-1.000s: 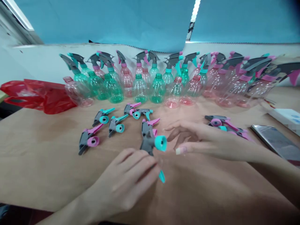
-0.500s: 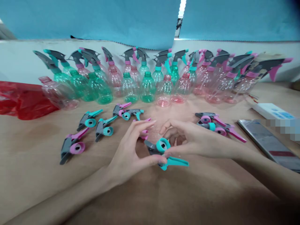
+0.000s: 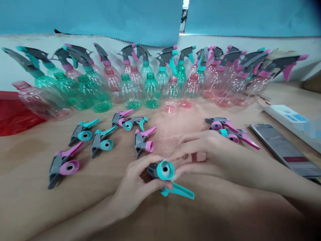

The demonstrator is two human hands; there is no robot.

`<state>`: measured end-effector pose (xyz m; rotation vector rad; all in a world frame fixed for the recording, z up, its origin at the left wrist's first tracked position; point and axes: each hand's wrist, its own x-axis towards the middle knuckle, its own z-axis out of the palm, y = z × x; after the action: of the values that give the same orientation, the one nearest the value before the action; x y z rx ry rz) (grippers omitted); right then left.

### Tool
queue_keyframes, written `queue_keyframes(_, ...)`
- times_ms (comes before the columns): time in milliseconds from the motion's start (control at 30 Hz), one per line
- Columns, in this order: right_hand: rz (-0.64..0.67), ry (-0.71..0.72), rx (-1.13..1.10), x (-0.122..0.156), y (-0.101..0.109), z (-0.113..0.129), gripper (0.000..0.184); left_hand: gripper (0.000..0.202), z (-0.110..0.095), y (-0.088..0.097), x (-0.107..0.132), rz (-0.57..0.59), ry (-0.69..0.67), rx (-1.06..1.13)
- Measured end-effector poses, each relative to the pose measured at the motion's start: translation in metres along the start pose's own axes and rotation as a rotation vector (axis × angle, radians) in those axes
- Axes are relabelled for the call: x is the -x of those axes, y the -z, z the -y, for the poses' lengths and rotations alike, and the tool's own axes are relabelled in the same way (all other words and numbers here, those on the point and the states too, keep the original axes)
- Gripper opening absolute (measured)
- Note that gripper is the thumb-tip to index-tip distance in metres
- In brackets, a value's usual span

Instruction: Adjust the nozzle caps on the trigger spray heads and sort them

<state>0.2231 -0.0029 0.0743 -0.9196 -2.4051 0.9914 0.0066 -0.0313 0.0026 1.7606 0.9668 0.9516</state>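
My left hand (image 3: 136, 184) is closed around a trigger spray head (image 3: 181, 190) with a grey body, a teal collar and a teal trigger. The collar's round opening faces me, and the trigger points to the lower right. My right hand (image 3: 200, 155) is curved beside the collar, its thumb and fingers apart. Its thumb tip is at the collar's right edge; whether it touches cannot be made out. Just beyond my left hand lies a pink-and-grey spray head (image 3: 144, 142) on the wooden table (image 3: 30, 157).
More spray heads lie at left (image 3: 64, 167) and right (image 3: 220, 127). Several green bottles (image 3: 151, 92) and pink bottles (image 3: 171, 95) stand in rows at the back, many with spray heads on. A phone (image 3: 283, 147), a white box (image 3: 288, 115) and a red bag (image 3: 17, 115) flank them.
My left hand has moved lower and slightly left with the teal spray head, uncovering the pink-and-grey one behind. My right hand's fingers have straightened somewhat. The view has shifted a little.
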Motion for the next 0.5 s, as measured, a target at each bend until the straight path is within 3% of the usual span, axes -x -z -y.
queue_keyframes(100, -0.068, -0.030, -0.008, 0.001, 0.002, 0.006, 0.015, 0.024, 0.001, 0.003, 0.003, -0.064, -0.194, -0.125)
queue_keyframes(200, -0.022, -0.025, -0.061, 0.002, -0.004, 0.013, 0.014, 0.025, 0.001, 0.005, 0.004, -0.075, -0.306, -0.193)
queue_keyframes(367, -0.009, -0.133, 0.122, 0.008, -0.016, 0.026, 0.016, 0.032, 0.000, 0.007, 0.005, -0.125, -0.322, -0.321)
queue_keyframes(500, -0.028, -0.111, 0.210, 0.011, -0.017, 0.027, 0.019, 0.034, 0.000, 0.008, 0.006, -0.090, -0.337, -0.345)
